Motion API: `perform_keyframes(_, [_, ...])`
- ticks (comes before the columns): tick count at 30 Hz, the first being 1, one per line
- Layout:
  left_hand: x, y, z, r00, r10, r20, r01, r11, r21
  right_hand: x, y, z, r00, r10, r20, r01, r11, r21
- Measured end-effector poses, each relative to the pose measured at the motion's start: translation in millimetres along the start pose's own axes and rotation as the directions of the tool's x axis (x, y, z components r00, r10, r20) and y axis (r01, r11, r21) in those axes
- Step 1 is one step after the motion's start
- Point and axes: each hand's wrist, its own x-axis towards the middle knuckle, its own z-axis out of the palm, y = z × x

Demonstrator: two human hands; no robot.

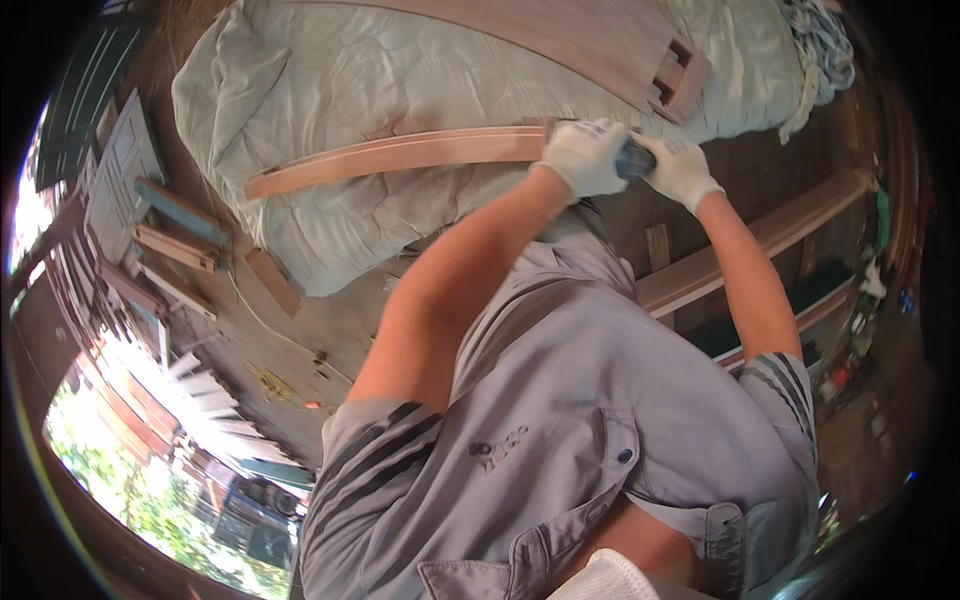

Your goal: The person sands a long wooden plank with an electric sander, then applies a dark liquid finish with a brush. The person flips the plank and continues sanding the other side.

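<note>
The wooden rail (pixel 400 153) is lying lengthwise across the pale padded quilt (pixel 290 90), its free end resting just inside the quilt's left edge and its other end disappearing under the gloved hands near the near edge. There a dark, rounded handheld tool (pixel 635 160) is sitting between the hands; its exact kind is staying unclear. The left hand (pixel 588 158) is closing around its rail side, and the right hand (pixel 685 172) is gripping its opposite end, though some fingers are hiding.

No clamp is showing on the rail, so sideways force from the tool could be sending it skidding or swinging. The quilt is wrinkling beneath it, and such soft support could be letting the rail rock, making the tool bite unevenly. Because the hands are working close to the near edge, too much downward push there could be tipping the free end upward. Farther out, a wooden board with rectangular cutouts (pixel 580 45) is lying along the quilt's far edge; a swinging rail could be knocking and marking it. Beyond, at the far right corner, a bundle of bluish cloth (pixel 825 50) is hanging.
</note>
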Motion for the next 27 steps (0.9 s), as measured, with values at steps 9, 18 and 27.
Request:
perform_keyframes(9, [-30.2,-24.5,-2.2,0.994,-0.012,-0.11,0.013,1.0,0.015,9.2,-32.7,12.4,1.0,0.021,-0.001,-0.021,1.0,-0.015])
perform_keyframes(18, [-132.8,-115.5,-111.8,0.99,-0.13,-0.059,0.139,0.975,0.172,73.0,-201.3,8.8,0.994,-0.105,0.035,0.095,0.974,0.204])
perform_keyframes(27, [-200.0,-154.7,-164.4,0.969,-0.227,-0.092,0.245,0.912,0.33,104.4,-292.1,34.1,0.977,-0.202,-0.068,0.212,0.954,0.21])
